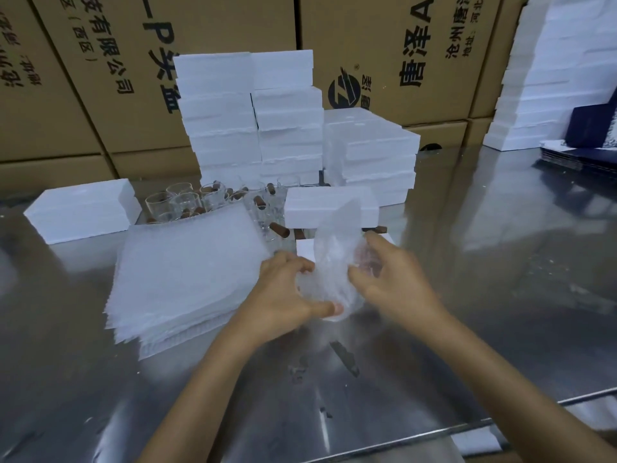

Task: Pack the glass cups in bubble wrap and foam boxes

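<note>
Above the worktop [434, 329], the left hand [283, 295] grips the bubble-wrap sheet [334, 262] around a glass cup [365, 262], thumb pinching its lower edge, while the right hand [387, 282], fingers curled, holds the opposite side, the bundle standing roughly upright between them.

Both my bare forearms reach forward and angle in toward each other. My left hand [283, 292] is palm down, its fingers curled over and its thumb stretched out to the right, pinching. My right hand [389, 279] faces it from just beside, thumb up, its fingers bent inward in a loose cupping grip, wrist nearly straight.
</note>
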### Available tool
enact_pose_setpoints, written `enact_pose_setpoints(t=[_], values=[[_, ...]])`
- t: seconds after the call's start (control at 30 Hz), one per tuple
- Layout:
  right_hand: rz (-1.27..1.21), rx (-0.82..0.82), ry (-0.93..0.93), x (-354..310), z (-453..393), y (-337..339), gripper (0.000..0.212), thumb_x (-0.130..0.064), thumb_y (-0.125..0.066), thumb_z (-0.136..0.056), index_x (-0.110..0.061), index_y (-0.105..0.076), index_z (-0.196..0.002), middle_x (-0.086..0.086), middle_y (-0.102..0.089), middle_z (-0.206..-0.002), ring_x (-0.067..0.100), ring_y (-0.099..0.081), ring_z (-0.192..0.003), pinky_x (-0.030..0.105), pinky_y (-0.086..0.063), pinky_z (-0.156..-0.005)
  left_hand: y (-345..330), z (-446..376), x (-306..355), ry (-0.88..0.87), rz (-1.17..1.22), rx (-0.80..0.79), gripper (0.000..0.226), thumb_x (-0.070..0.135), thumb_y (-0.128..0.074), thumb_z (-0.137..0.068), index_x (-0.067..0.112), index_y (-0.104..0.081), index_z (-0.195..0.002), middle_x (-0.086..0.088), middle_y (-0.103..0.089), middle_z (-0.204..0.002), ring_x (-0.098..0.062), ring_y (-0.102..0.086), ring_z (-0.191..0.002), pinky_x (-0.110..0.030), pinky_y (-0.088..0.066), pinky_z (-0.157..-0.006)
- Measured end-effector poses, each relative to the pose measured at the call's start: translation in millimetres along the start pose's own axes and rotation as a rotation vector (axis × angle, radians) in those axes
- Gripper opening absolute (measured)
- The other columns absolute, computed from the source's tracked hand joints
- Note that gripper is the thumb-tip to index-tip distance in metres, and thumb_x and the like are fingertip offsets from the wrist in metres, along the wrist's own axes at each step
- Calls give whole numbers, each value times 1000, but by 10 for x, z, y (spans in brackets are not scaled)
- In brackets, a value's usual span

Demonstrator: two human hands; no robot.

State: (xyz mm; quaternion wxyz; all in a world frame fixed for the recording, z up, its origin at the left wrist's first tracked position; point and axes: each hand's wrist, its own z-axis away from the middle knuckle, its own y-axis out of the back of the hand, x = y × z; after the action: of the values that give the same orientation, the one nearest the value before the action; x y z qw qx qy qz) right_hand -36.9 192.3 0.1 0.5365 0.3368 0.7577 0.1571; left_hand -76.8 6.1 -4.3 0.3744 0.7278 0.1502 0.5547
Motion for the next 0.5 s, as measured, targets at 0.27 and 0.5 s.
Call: enact_pose_setpoints(t=[0.27, 0.5], values=[[348, -136, 300, 23, -8, -99, 21, -20, -46, -85, -21, -45, -64, -4, -43, -80, 16, -38, -79, 29, -29, -67, 60, -47, 13, -98, 349, 31, 36, 16, -71, -81, 43, -61, -102, 10, -63, -103, -6, -60, -94, -17, -47, -77], [130, 48, 283, 141, 209, -76, 30, -25, -52, -81, -23, -69, -105, -13, -52, -112, 8, -48, -104, 27, -38, -90, -161, -79, 117, -332, -394, 151, 23, 16, -47, -92, 13, -49, -69, 1, -37, -93, -14, -41, -91, -27, -35, -69]])
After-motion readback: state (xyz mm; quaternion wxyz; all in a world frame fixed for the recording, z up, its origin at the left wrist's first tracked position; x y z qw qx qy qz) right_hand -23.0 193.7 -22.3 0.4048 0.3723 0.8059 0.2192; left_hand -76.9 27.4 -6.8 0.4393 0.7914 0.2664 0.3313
